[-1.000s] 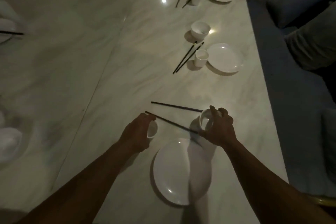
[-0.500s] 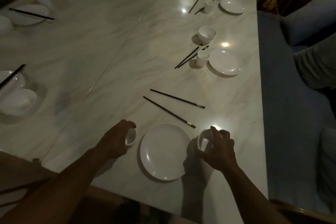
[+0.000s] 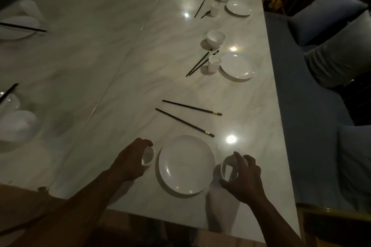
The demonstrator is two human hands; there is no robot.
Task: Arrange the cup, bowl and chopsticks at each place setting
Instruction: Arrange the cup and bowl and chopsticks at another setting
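1. Left hand (image 3: 131, 161): fingers curled round the small white cup (image 3: 149, 156), gripping it from its left side. The cup is just beside the left rim of the plate (image 3: 186, 166).
2. Right hand (image 3: 245, 180): thumb and fingers curled over the rim of the white bowl (image 3: 227, 168), holding it from the right. The bowl is just beside the plate's right rim, with its mouth tipped toward the plate.
3. Can't tell if the cup or bowl is sitting on the bench (image 3: 120, 86) or lifted slightly off it.
4. The plate lies flat near the bench's near edge, between the two hands.
5. Chopsticks (image 3: 184, 122): two dark sticks lying on the bench beyond the plate, apart and not parallel. Gold-banded ends point right. The nearer stick's end is close to the plate's far rim, and neither hand touches them.
6. Next setting further along the same side: second plate (image 3: 236, 65) with second cup (image 3: 214, 63) at its left rim. Second chopsticks (image 3: 199, 62) lie slanted just left of that cup, and second bowl (image 3: 215, 37) sits beyond it.
7. More settings are further up and across the bench, too dim to detail.
8. A blue sofa (image 3: 313, 136) with cushions (image 3: 325, 10) runs along the right side.
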